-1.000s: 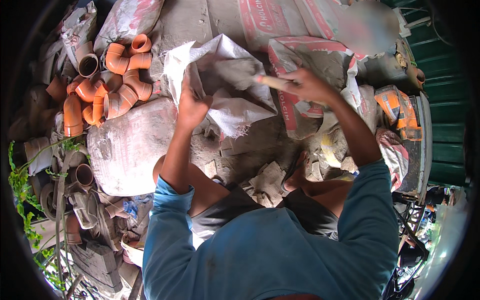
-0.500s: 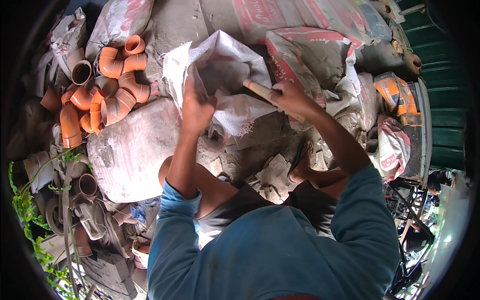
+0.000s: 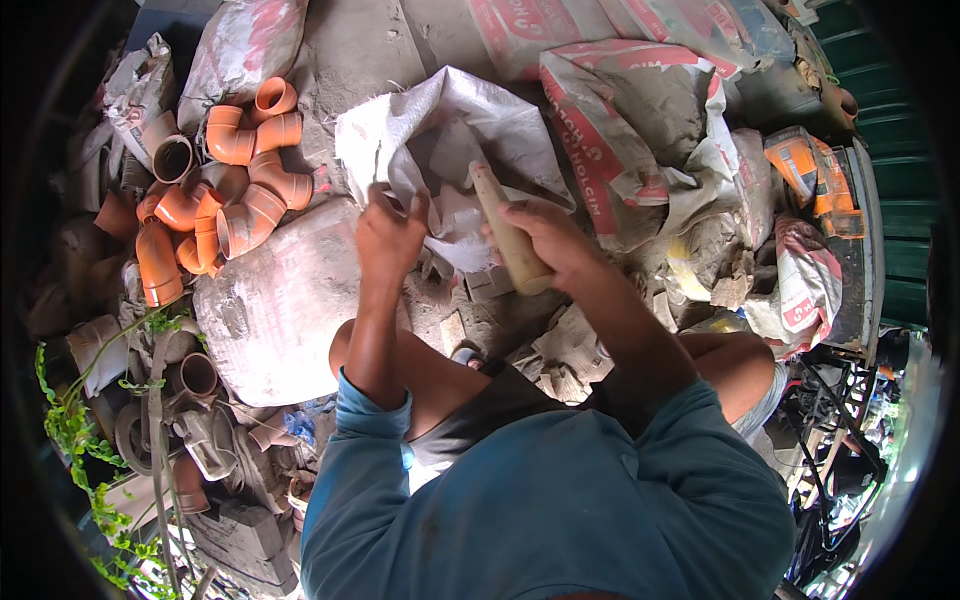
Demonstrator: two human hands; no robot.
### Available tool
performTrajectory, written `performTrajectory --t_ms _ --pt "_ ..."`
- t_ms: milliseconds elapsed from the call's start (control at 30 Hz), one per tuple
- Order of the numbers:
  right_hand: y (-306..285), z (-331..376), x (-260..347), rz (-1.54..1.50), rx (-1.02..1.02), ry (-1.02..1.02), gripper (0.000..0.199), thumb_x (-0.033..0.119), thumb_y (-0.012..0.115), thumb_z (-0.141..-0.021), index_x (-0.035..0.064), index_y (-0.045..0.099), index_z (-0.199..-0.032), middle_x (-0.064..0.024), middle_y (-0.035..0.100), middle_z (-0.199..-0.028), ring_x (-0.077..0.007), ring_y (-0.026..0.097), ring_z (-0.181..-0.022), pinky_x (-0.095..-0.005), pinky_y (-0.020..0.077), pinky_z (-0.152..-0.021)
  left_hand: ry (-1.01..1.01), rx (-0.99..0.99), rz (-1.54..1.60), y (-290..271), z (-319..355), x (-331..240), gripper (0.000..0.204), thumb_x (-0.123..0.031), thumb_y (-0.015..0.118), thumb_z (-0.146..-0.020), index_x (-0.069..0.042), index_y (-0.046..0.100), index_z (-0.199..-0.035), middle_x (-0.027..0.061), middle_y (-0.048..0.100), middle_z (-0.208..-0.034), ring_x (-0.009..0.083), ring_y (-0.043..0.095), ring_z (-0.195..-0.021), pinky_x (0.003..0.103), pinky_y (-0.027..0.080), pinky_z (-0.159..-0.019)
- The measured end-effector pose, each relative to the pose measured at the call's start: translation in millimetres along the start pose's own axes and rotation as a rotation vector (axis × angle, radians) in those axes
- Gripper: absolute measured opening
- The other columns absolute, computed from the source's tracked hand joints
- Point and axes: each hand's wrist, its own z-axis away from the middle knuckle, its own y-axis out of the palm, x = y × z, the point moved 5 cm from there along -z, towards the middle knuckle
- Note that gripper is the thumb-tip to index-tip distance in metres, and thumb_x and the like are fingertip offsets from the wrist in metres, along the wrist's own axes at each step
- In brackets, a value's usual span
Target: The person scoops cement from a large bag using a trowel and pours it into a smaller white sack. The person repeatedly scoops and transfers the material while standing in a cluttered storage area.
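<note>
In front of me a white woven sack [image 3: 510, 130] stands with its mouth gaping and grey powdery material showing inside. My left hand [image 3: 391, 238] is closed on the near left part of its rim. My right hand [image 3: 548, 238] grips a long, pale cream tube [image 3: 506, 232], narrower at its far end, where a reddish mark shows. The tube slants over the near edge of the sack, its wider end toward me. Whether it is hollow I cannot tell.
Orange pipe elbows [image 3: 250, 205] are heaped at the left, beside a full whitish sack [image 3: 275, 300]. To the right lies a torn red-and-white bag [image 3: 600, 150] with grey powder. Orange packaging [image 3: 815, 180] rests farther right. Leafy stems [image 3: 85, 450] hang at the lower left.
My right hand has drawn the tube nearer and to the left, turning it more upright in the view. My left hand has come slightly nearer along the sack's rim. My right knee has swung outward.
</note>
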Motion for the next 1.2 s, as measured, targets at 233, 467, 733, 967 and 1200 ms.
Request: performTrajectory --t_ms 233,467,733,967,1200 --pt "48 -19 -46 0.083 -0.247 -0.187 0.041 0.028 0.057 -0.102 -0.0041 0.046 -0.125 -0.0157 0.064 -0.106 -0.0186 0.064 -0.093 -0.0353 0.0553 -0.080 -0.047 0.349 0.223 31 3 18 0.053 -0.048 0.051 -0.097 0.002 0.069 -0.101 0.0256 0.069 -0.089 0.0381 0.071 -0.083 0.044 0.052 -0.083" --pt "53 -20 -47 0.571 -0.410 -0.424 0.038 0.037 0.054 -0.102 -0.0001 0.057 -0.112 -0.0176 0.064 -0.105 -0.0319 0.065 -0.091 -0.0404 0.0510 -0.081 -0.173 0.605 0.710 67 -4 38 0.040 -0.034 0.059 -0.095 0.001 0.062 -0.114 0.0095 0.064 -0.087 0.0163 0.061 -0.072 0.030 0.053 -0.062" --pt "-83 -48 -135 0.216 -0.443 -0.049 0.077 0.067 0.052 -0.092 0.0026 0.052 -0.134 -0.0152 0.059 -0.124 -0.0242 0.055 -0.115 -0.0374 0.0437 -0.087 -0.367 0.611 0.738 57 -4 43 0.037 -0.036 0.064 -0.090 -0.001 0.063 -0.104 0.0078 0.063 -0.078 0.0146 0.059 -0.062 0.028 0.048 -0.058" --pt "-45 -103 -164 -0.566 0.140 -0.049 0.100 0.083 0.038 -0.086 0.0035 0.042 -0.145 -0.0130 0.053 -0.138 -0.0280 0.048 -0.127 -0.0436 0.0377 -0.105 -0.341 0.659 0.687 61 -4 50 0.044 -0.040 0.064 -0.090 0.001 0.063 -0.109 0.0075 0.064 -0.082 0.0161 0.061 -0.070 0.031 0.049 -0.065" --pt "27 -100 -106 -0.773 0.407 -0.163 0.094 0.078 0.048 -0.085 0.0131 0.037 -0.151 -0.0086 0.044 -0.152 -0.0284 0.042 -0.138 -0.0495 0.0288 -0.117 -0.042 0.522 -0.234 61 5 52 0.066 -0.047 0.055 -0.093 0.007 0.052 -0.131 0.0287 0.065 -0.114 0.0423 0.063 -0.110 0.046 0.047 -0.097"
